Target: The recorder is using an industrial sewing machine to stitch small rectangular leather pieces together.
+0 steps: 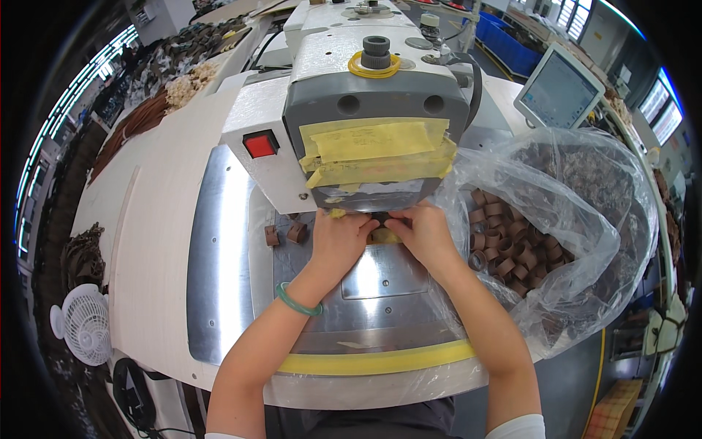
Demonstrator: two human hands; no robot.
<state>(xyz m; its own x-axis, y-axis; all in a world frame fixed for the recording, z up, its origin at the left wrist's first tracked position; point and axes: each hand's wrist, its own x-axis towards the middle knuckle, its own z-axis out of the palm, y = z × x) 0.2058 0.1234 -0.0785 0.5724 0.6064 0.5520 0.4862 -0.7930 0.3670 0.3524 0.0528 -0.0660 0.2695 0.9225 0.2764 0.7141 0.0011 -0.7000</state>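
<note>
Both hands meet just below the head of a white and grey industrial machine (376,102) with yellow tape on its front. My left hand (340,238), with a green bangle at the wrist, has its fingers closed at a small dark spot under the head. My right hand (420,230) pinches at the same spot from the right; what the fingertips hold is too small and hidden to name. Two small brown rings (296,233) lie on the metal bed (219,293) left of my left hand. A clear plastic bag (592,285) with several brown rings (512,245) lies to the right.
A red switch (259,144) is on the machine's left housing. A screen (559,86) stands at back right. A white fan (82,325) and dark cloth (84,256) are at the left. Piled materials (146,77) lie behind left. Blue bins (504,44) stand beyond.
</note>
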